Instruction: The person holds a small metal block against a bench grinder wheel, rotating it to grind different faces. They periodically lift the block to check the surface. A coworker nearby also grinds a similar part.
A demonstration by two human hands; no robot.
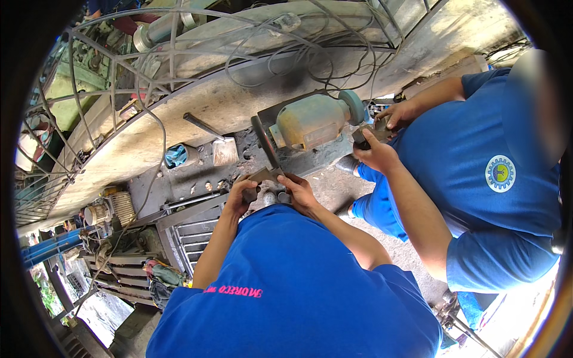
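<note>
My left hand point(240, 196) is closed around one end of a flat, dark metal piece point(262, 175). At its other end, my right hand point(299, 192) grips the same piece with the thumb and fingers. The piece sits right at the lower edge of the left grinding wheel point(264, 142) of a bench grinder point(311, 122), whose worn body is greenish and yellow. Whether metal and wheel touch, I cannot tell. A second wheel point(353, 107) is on the grinder's right end.
At right a co-worker in blue holds a dark block point(371, 134) near the second wheel. Loose cables point(334, 51) lie behind the grinder. A shovel point(225, 152) and a container with blue cloth point(179, 156) stand to its left. Nearer left are a metal grille point(194, 235) and a motor point(121, 207).
</note>
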